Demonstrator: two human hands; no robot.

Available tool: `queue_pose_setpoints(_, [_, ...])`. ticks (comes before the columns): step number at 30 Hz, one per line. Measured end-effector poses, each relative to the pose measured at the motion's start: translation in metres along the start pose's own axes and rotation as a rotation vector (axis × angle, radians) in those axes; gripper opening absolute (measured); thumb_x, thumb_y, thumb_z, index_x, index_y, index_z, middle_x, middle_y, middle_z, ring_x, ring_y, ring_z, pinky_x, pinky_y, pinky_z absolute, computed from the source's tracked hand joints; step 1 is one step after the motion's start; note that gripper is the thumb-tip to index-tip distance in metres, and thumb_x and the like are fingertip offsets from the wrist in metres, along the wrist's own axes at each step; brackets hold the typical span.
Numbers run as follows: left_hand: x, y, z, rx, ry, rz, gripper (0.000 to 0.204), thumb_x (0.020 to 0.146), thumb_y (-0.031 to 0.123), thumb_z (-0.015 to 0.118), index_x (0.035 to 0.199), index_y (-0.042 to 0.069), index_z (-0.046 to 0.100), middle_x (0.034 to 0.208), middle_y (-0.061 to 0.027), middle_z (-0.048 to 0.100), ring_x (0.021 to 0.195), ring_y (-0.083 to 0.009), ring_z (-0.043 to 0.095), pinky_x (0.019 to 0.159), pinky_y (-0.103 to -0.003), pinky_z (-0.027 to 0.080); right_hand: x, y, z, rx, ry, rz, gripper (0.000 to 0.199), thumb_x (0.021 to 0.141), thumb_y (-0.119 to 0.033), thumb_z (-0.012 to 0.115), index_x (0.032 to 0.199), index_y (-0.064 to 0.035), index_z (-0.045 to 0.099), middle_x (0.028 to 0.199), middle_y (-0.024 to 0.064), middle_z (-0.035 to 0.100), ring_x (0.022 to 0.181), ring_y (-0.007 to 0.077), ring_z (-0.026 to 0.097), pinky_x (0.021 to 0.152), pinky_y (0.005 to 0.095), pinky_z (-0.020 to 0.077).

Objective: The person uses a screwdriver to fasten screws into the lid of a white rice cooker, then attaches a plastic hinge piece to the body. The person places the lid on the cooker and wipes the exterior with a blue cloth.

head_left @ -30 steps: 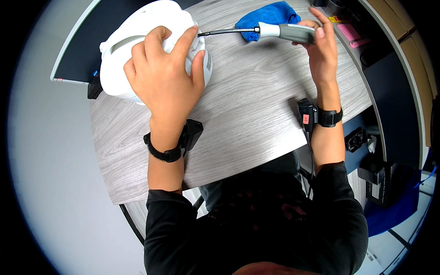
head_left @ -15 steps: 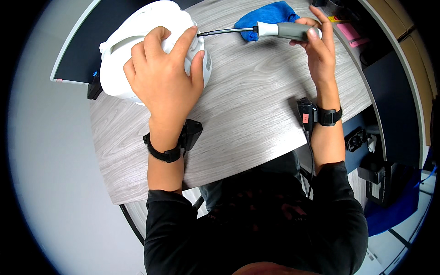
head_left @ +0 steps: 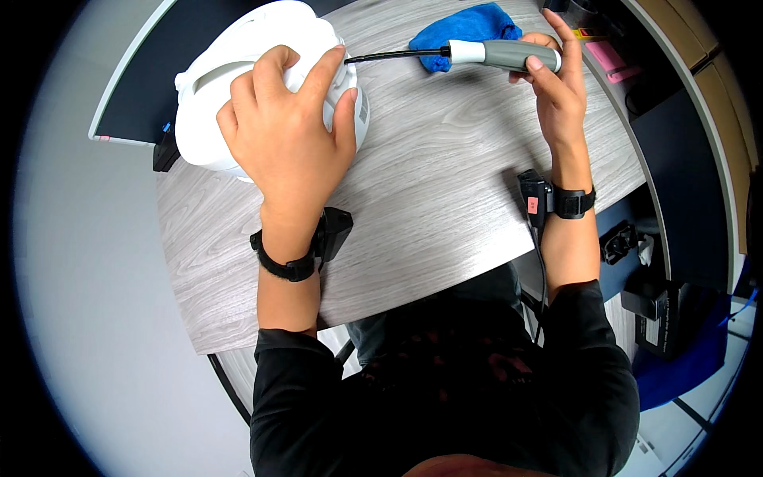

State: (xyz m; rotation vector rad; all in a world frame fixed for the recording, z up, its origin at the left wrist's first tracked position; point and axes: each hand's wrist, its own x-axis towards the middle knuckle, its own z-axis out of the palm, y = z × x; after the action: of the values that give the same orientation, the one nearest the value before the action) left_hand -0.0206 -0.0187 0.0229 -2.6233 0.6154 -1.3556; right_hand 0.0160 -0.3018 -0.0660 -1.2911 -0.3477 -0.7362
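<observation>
A white rounded appliance (head_left: 218,127) with a curved handle, much like a rice cooker, stands at the far left of the desk. My left hand (head_left: 290,139) grips its top and side, fingers bent and apart, with the index fingertip by the rim. In my right hand (head_left: 560,99) is a screwdriver (head_left: 505,54) with a grey and white handle, pinched between thumb and fingers while one finger points up. Its dark shaft runs level to the left, and the tip meets the appliance's edge beside my left index finger. Whatever the tip touches is too small to make out.
A blue cloth bundle (head_left: 465,28) lies just behind the screwdriver on the wood-grain desk (head_left: 429,183). Dark partitions (head_left: 679,167) border the right side. Pink notes (head_left: 610,60) lie at the far right. A cable (head_left: 542,270) hangs from the device on my right wrist.
The screwdriver has turned slightly in my right fingers, and its shaft now looks dark where it shone before. My left hand keeps its place on the appliance.
</observation>
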Motion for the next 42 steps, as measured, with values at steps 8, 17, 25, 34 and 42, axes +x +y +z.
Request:
queue_pose_setpoints(8, [0.0,0.001,-0.001,0.004,-0.004,-0.002,0.041,0.079,0.036,0.081,0.12,0.03,0.077,0.118,-0.0064,0.064,0.106,-0.0241,0.058,0.087,-0.039,0.039,-0.001,-0.012,-0.007,-0.166,-0.034,0.155,0.058,0.1,-0.029,0.066,0.148,-0.0059,0.044,0.093,0.004,0.065,0.068,0.0073,0.061,0.056,0.021,0.0505])
queue_pose_setpoints(17, [0.0,-0.001,0.0,0.021,0.003,0.009,0.041,0.079,0.037,0.081,0.12,0.031,0.076,0.118,-0.0062,0.064,0.105,-0.0238,0.058,0.086,-0.039,0.039,-0.004,-0.013,-0.01,-0.176,-0.022,0.09,0.055,0.101,-0.034,0.067,0.146,-0.0081,0.049,0.092,0.0045,0.066,0.067,0.0073,0.061,0.055,0.0199,0.0495])
queue_pose_setpoints(25, [-0.002,-0.002,0.002,0.009,0.0,-0.002,0.041,0.08,0.037,0.081,0.12,0.031,0.076,0.116,-0.0052,0.064,0.104,-0.0238,0.058,0.086,-0.039,0.039,0.009,-0.05,0.022,0.083,0.159,0.376,0.07,0.093,-0.02,0.073,0.151,-0.0046,0.037,0.096,0.008,0.063,0.071,0.0132,0.062,0.06,0.0249,0.0512])
queue_pose_setpoints(34, [0.0,0.0,0.0,-0.001,-0.004,0.003,0.041,0.08,0.037,0.081,0.12,0.031,0.076,0.117,-0.0059,0.064,0.105,-0.0246,0.058,0.087,-0.039,0.039,-0.003,-0.016,-0.009,-0.128,0.0,0.22,0.073,0.097,-0.03,0.071,0.155,-0.0074,0.034,0.086,0.0032,0.059,0.063,0.0093,0.055,0.052,0.02,0.0429])
queue_pose_setpoints(42, [-0.001,0.0,0.001,-0.006,-0.008,0.0,0.041,0.08,0.037,0.081,0.12,0.031,0.077,0.117,-0.0061,0.064,0.105,-0.0247,0.058,0.087,-0.039,0.039,0.001,-0.011,-0.006,0.081,-0.09,-0.024,0.075,0.095,-0.024,0.071,0.157,-0.0074,0.032,0.084,0.001,0.058,0.056,0.0045,0.045,0.048,0.0177,0.0341])
